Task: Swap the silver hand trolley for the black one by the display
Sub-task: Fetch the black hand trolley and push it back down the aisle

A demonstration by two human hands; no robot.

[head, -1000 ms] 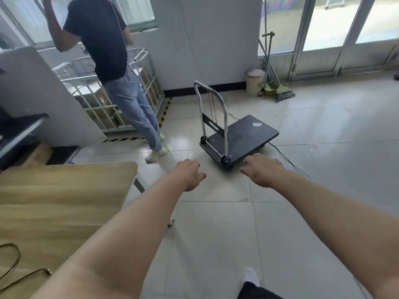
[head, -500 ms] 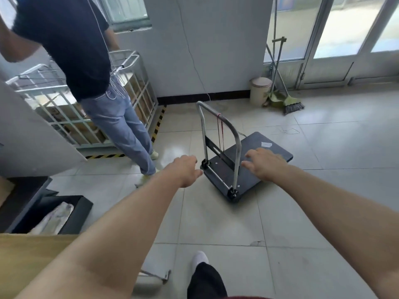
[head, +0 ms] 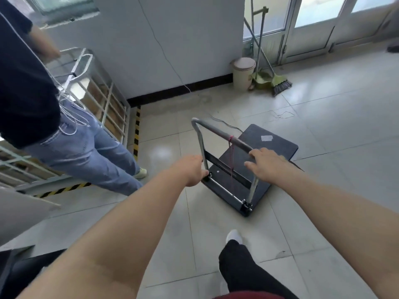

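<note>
The black platform trolley (head: 278, 147) stands on the tiled floor just in front of me, its silver U-shaped handle (head: 218, 131) upright on the near side. A red string hangs from the bar. My left hand (head: 191, 169) is loosely curled right beside the handle's left post; whether it grips the post is hidden. My right hand (head: 267, 165) has its fingers spread, the fingertips touching the bar's right end. No plain silver hand trolley is to be seen.
A person in jeans (head: 75, 147) stands close on the left, by a metal-railed cage cart (head: 95, 89) edged with yellow-black tape (head: 137, 130). A small bin (head: 243, 72), dustpan and broom (head: 279, 84) stand near the glass doors (head: 313, 22). A cable (head: 224, 124) lies behind the trolley.
I have stepped closer to the trolley. Both hands have moved forward up to its handle, the right one now touching the bar. The wooden table has dropped out of view.
</note>
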